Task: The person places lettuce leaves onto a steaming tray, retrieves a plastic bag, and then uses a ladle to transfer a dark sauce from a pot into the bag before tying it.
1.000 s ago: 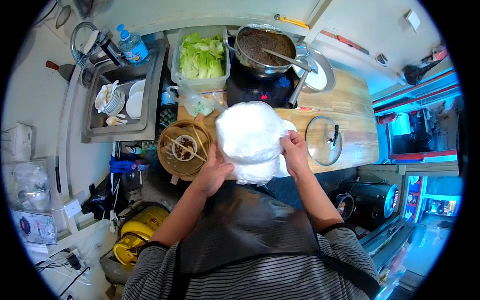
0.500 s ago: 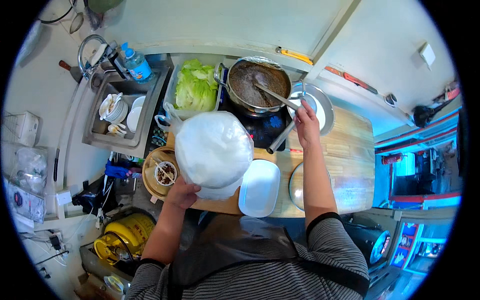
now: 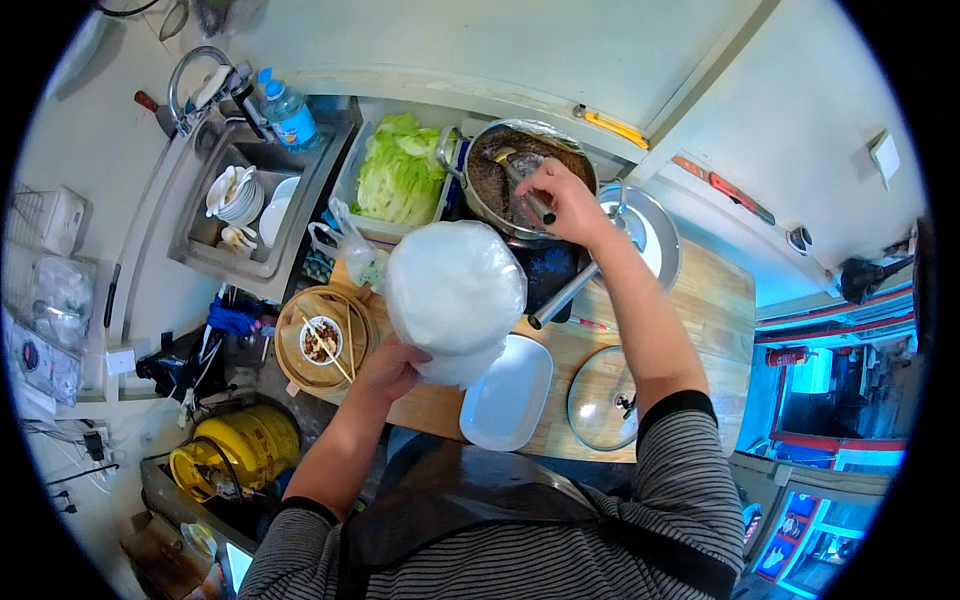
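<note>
Lettuce (image 3: 400, 175) in a clear tub (image 3: 375, 226), a white tray (image 3: 508, 395) and a glass lid (image 3: 600, 405) crowd the wooden worktop (image 3: 705, 320).
The round, pale bundle (image 3: 455, 285), in crinkled see-through plastic, hangs above it, lower edge gripped by the left hand (image 3: 390, 368); the right hand (image 3: 565, 203), curled round a metal utensil (image 3: 544, 212), hides some grainy brown contents of the steel pot (image 3: 489, 220).

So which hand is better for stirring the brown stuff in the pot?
Probably the right hand: it holds the metal handle reaching into the pot, while the left hand is busy holding the plastic-covered white dish.
</note>
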`<state>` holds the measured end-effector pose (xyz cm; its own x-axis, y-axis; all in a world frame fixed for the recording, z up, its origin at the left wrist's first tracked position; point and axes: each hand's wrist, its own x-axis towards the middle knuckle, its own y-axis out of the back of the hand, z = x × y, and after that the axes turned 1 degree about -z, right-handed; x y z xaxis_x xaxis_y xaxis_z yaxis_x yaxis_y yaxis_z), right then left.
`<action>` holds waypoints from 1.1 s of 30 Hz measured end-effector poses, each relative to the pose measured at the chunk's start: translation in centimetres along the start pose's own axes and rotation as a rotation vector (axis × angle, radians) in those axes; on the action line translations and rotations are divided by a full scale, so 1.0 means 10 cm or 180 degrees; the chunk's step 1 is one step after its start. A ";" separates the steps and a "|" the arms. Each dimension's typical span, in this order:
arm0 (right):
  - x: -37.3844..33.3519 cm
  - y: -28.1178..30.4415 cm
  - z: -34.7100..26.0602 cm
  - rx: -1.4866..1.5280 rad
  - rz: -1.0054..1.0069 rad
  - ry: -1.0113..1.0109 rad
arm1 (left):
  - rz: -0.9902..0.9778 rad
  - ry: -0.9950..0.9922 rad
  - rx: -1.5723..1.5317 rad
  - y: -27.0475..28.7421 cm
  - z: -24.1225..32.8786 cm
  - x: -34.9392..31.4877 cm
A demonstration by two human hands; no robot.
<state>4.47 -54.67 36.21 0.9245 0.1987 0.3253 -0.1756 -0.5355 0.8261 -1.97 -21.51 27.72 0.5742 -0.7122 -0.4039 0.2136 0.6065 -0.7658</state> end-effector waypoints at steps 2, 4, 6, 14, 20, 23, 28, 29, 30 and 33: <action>-0.01 0.07 0.06 -0.0729 -0.0426 0.0156 | 0.0055 0.0137 0.0009 0.03 -0.05 0.10; -0.06 0.17 0.07 -0.1069 -0.0591 0.0266 | 0.0220 0.0035 0.0171 0.03 -0.09 0.19; -0.16 0.24 0.10 -0.1213 -0.0448 0.0488 | 0.0304 -0.0031 0.0179 0.06 -0.14 0.25; -0.73 0.29 0.00 -0.0205 0.0642 -0.0461 | 0.0482 0.0063 -0.0237 -0.01 -0.25 0.40; -0.92 -0.01 0.16 0.2276 0.1788 -0.2187 | 0.0578 -0.0013 -0.0227 0.05 -0.32 0.56; -0.96 -0.01 0.18 0.2930 0.2235 -0.2692 | 0.0468 -0.0036 -0.0389 0.13 -0.34 0.59; -1.16 0.10 0.26 0.3351 0.2374 -0.2762 | 0.0274 -0.0018 -0.0455 0.20 -0.35 0.64; -1.16 0.12 0.22 0.3357 0.2372 -0.2759 | 0.0217 -0.0007 -0.0487 0.21 -0.35 0.64; -1.15 0.15 0.18 0.3364 0.2368 -0.2755 | 0.0243 0.0001 -0.0471 0.22 -0.34 0.64; -1.16 0.21 0.10 0.3308 0.2378 -0.2664 | 0.0314 0.0033 -0.0439 0.21 -0.33 0.66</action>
<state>-6.29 -58.92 33.65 0.7172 -0.6843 -0.1318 -0.6954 -0.6908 -0.1979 -0.39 -26.10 21.77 0.5786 -0.6556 -0.4853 0.0457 0.6200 -0.7832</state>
